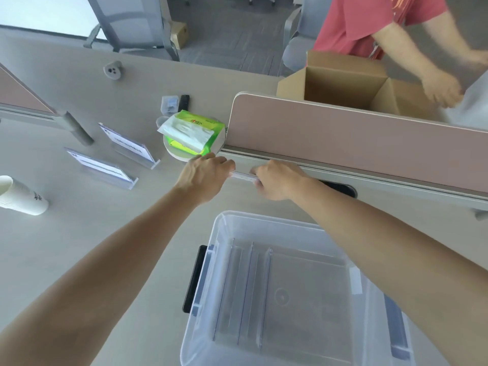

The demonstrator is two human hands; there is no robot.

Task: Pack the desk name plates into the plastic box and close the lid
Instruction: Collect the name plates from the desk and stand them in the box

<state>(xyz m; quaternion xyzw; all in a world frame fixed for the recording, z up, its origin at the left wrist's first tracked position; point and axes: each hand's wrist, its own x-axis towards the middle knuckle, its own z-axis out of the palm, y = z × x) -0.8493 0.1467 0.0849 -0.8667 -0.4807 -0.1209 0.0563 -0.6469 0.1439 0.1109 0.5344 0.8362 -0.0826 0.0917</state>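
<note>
A clear plastic box (219, 225) stands open on the desk in front of me, with clear name plates lying flat inside it. Beyond the box, my left hand (203, 175) and my right hand (277, 180) each grip one end of a clear desk name plate (243, 177), held just above the desk near the partition. Two more name plates stand on the desk at the left, one (129, 145) farther back and one (101, 167) nearer. The box's lid is not in view.
A pink partition (343, 136) runs across the right. A green tissue pack (192, 132) lies by its end, paper cups (21, 196) at the far left. Behind the partition a person in a red shirt (369, 22) handles a cardboard box (343, 80).
</note>
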